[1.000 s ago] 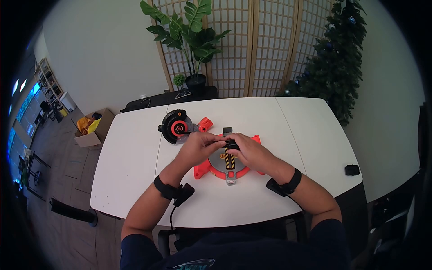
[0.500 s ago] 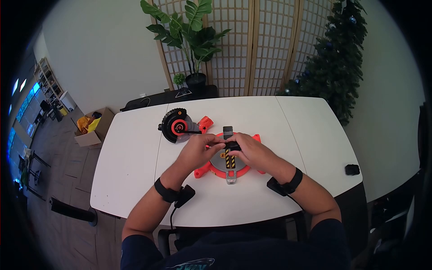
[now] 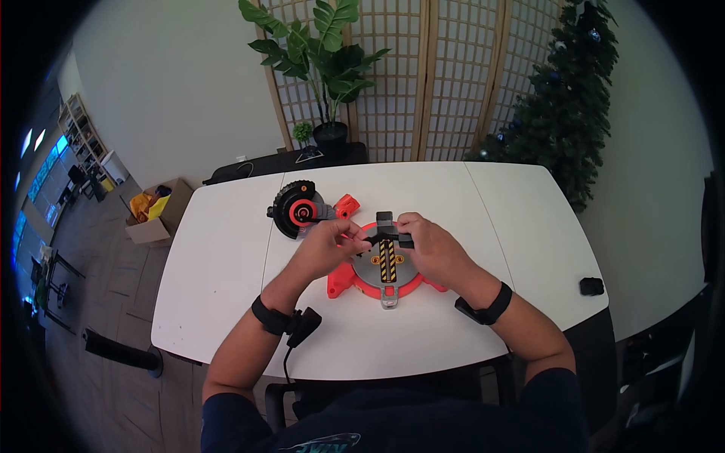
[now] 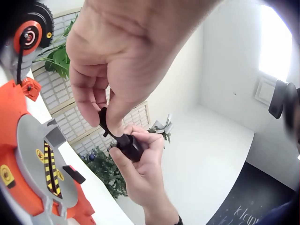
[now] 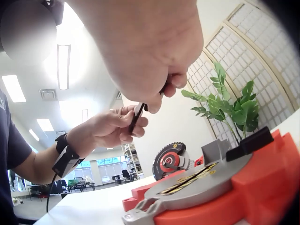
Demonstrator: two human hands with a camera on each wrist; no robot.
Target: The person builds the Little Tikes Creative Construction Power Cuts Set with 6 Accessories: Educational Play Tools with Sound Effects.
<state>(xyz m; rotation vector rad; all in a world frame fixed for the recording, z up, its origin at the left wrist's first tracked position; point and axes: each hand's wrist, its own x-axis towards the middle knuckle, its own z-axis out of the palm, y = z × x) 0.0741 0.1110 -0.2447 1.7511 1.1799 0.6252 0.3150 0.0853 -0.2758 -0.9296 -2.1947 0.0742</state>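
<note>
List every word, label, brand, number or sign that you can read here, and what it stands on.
"klap", handwritten on the dark surface; the rest is unclear.
Print on the shirt: too blurred.
Round yellow labels on the grey disc and red base: symbols too small.
Black-and-yellow stripes on the disc: no words.
No brand or number is readable.
</note>
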